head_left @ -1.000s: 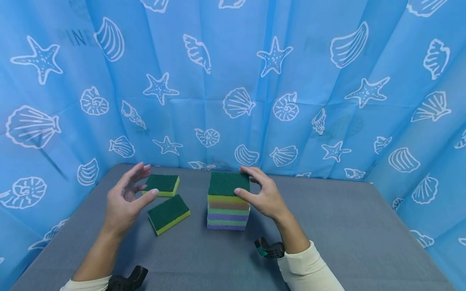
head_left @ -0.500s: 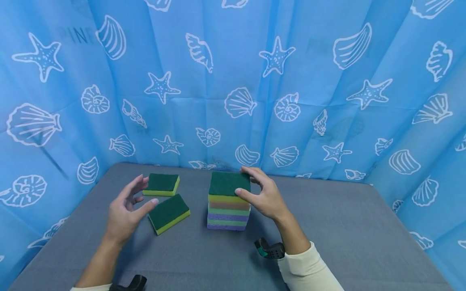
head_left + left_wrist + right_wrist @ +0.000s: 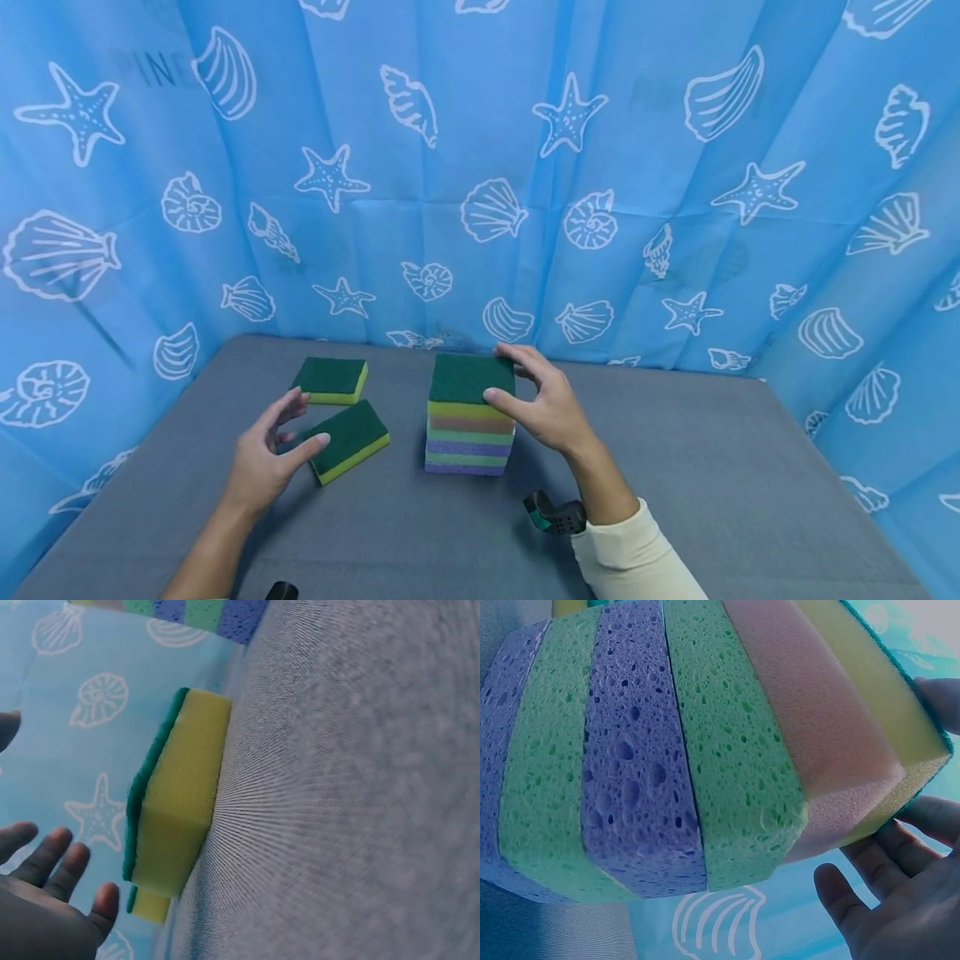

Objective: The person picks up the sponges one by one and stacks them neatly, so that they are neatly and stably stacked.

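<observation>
Left of centre, my left hand (image 3: 262, 458) hovers beside a yellow sponge with a green scouring top (image 3: 348, 442). Its thumb and fingers are spread apart around the sponge's left end; the left wrist view shows them apart from the sponge (image 3: 176, 795). Behind lies another yellow-and-green sponge (image 3: 330, 377), flat. At the middle rises a stack of sponges (image 3: 468, 450), purple and light green below, then pink. A yellow-and-green sponge (image 3: 468, 379) tops it. My right hand (image 3: 546, 404) holds this top sponge at its right side, thumb near the front edge, fingers at the far corner.
All the sponges stand on a grey cloth-covered table (image 3: 675, 475). A blue curtain (image 3: 420, 167) with white shells and starfish hangs behind and around it. Black wrist-worn devices (image 3: 555, 512) show under the forearms.
My left hand has come down and slightly right, from beside the rear sponge to the front tilted one. My right hand keeps its place at the stack.
</observation>
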Motion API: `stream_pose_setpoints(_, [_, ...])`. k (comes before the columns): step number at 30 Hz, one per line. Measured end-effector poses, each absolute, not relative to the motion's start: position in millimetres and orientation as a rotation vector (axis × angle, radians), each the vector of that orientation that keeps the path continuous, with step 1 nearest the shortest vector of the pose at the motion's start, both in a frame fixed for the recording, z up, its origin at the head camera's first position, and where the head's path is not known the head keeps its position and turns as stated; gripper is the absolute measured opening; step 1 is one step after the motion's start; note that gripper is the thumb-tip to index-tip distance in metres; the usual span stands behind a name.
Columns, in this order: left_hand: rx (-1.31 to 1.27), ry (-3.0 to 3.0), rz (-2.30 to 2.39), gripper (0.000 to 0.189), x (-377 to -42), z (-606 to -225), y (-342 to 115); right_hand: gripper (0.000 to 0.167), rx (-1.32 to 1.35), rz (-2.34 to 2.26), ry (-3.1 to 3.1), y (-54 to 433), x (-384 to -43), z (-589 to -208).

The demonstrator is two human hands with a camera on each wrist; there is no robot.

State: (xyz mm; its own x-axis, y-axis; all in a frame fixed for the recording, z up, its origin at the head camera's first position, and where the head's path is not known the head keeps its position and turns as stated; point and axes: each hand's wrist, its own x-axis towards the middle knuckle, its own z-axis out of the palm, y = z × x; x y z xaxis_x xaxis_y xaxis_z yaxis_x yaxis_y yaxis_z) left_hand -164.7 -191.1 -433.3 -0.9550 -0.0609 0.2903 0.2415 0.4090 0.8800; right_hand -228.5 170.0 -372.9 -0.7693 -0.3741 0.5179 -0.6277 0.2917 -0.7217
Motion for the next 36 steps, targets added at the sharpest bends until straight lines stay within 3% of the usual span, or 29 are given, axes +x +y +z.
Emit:
stream_pose_setpoints(10, [-0.07, -2.572, -1.629, 0.08, -165.9, -443.1, -197.5, 0.056, 0.917, 1.476, -2.329, 167.3, -228.7, -369.5])
stream_pose_setpoints(19, [-0.096, -2.717, -1.499, 0.089, -168.8, -453.2, -195.1, 0.053, 0.943, 1.495, -2.313, 163.0, -210.8, -343.2])
stream_pose_setpoints(29, [-0.041, -2.867, -1.34, 0.097, -171.8, -454.3, -195.0, 0.055, 0.945, 1.513, -2.301, 170.7, -230.3, -369.1])
stream_pose_setpoints(36, [-0.01, -2.84, -1.344, 0.091, -169.3, -456.6, -197.2, 0.054, 0.923, 1.509, -2.322, 170.7, -227.9, -370.9])
